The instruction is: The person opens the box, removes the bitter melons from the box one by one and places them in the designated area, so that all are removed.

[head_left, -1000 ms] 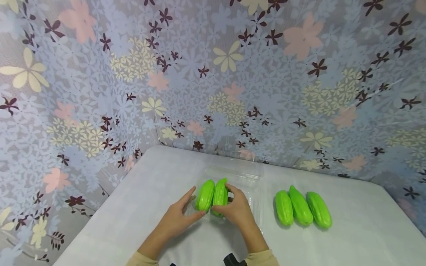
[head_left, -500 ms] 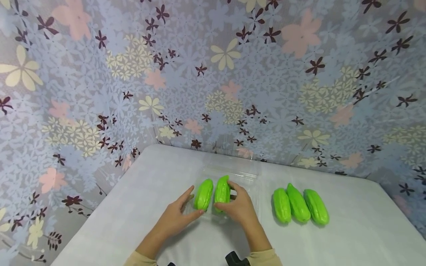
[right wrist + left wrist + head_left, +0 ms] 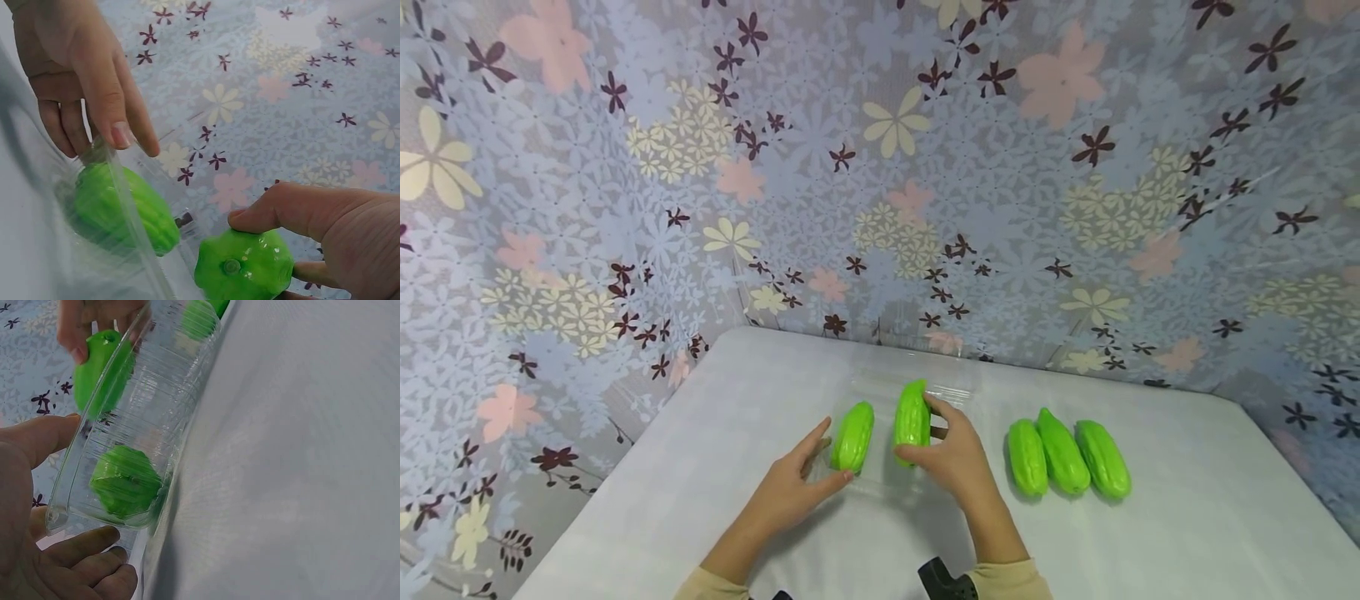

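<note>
My right hand holds a green ribbed gourd between thumb and fingers. In the left wrist view this gourd is raised at the level of the rim of a clear plastic container. Another gourd of the same kind lies inside the container, at its left side. My left hand grips the container's near left corner, with the thumb at the rim and the other fingers outside the wall. In the right wrist view the stem end of the held gourd faces the camera.
On the white-covered table, to the right of the container, a left gourd, a middle gourd and a right gourd lie side by side. A flower-patterned wall covering rises behind and at the left.
My right hand has lifted its gourd up and to the right, widening the gap from the other gourd in the container. The left hand stays at the corner. The head view has shifted slightly.
</note>
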The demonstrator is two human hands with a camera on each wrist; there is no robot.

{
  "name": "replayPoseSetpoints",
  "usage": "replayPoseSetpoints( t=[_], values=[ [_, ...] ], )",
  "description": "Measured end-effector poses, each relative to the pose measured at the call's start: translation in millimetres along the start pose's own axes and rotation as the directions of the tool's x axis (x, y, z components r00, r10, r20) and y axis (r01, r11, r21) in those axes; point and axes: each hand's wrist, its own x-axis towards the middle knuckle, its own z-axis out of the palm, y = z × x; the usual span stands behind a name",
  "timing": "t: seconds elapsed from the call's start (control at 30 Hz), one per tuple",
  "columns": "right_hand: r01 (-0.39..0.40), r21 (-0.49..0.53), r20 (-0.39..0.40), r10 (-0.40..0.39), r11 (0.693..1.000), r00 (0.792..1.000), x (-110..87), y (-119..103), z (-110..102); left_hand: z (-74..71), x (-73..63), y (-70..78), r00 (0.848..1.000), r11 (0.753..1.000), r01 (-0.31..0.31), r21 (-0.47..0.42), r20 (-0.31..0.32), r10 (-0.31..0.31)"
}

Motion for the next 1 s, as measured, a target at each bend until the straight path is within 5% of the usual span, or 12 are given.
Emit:
replayPoseSetpoints(
  t=[0.57, 1.0],
  values=[
    [0.003, 0.092, -0.039, 0.0, 0.996, 0.999, -6.1, -5.8, -34.7, 0.8, -1.6, 3.3, 1.0, 1.0, -0.004, 0.012, -0.006, 0.004],
    [-0.052, 0.051, -0.084, 0.056, 0.997, 0.995, -10.2, -6.5, -65.7, 1.9, -2.3, 6.5, 1.0, 1.0, -0.001, 0.015, -0.008, 0.001]
  ],
)
